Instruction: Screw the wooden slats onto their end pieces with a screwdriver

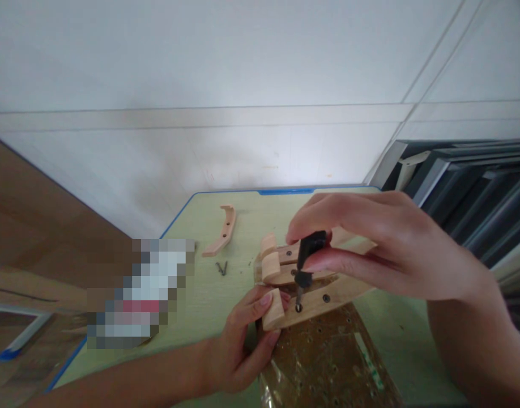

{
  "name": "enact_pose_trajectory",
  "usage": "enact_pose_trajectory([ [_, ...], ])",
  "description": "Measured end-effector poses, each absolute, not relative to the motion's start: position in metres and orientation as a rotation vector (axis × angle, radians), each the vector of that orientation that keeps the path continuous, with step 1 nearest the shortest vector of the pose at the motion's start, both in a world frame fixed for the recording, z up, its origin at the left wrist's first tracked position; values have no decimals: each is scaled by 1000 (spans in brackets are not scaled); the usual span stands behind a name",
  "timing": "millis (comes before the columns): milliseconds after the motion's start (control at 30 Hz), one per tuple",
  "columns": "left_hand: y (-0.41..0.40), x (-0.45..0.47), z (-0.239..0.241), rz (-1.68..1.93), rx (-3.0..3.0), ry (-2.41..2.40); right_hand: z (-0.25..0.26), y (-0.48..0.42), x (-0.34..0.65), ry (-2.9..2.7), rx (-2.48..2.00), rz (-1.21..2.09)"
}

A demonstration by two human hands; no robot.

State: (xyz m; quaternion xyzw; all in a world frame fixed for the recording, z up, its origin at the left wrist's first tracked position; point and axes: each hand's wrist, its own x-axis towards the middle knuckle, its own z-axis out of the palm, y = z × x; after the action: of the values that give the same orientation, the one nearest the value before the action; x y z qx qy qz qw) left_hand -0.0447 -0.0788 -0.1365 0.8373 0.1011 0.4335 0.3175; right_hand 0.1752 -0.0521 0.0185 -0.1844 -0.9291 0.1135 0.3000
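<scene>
My right hand (353, 232) grips the black handle of a screwdriver (305, 260), its shaft pointing down. The tip meets a screw hole in a pale wooden piece (339, 294), which has a second dark screw farther along it. Around the left end of that piece, at its wooden block (274, 310), the thumb and fingers of my left hand (249, 334) are closed. Just behind lie similar wooden pieces (271, 266) with end blocks and dark screws. Everything rests partly on a brown board (319, 362) wrapped in clear tape and dotted with small holes.
A curved wooden piece with two holes (228, 226) lies on the pale green table (209, 317), near a few loose screws (221, 268). A blurred-out object (145, 294) sits at the table's left edge. Dark panels (468, 175) lean at right, a white wall (226, 153) behind.
</scene>
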Motion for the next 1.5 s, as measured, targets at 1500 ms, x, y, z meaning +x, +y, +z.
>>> enact_pose_trajectory([
  [1500,-75,-41,-137,1178,2177,268,3,-27,167,-2368,-336,546],
])
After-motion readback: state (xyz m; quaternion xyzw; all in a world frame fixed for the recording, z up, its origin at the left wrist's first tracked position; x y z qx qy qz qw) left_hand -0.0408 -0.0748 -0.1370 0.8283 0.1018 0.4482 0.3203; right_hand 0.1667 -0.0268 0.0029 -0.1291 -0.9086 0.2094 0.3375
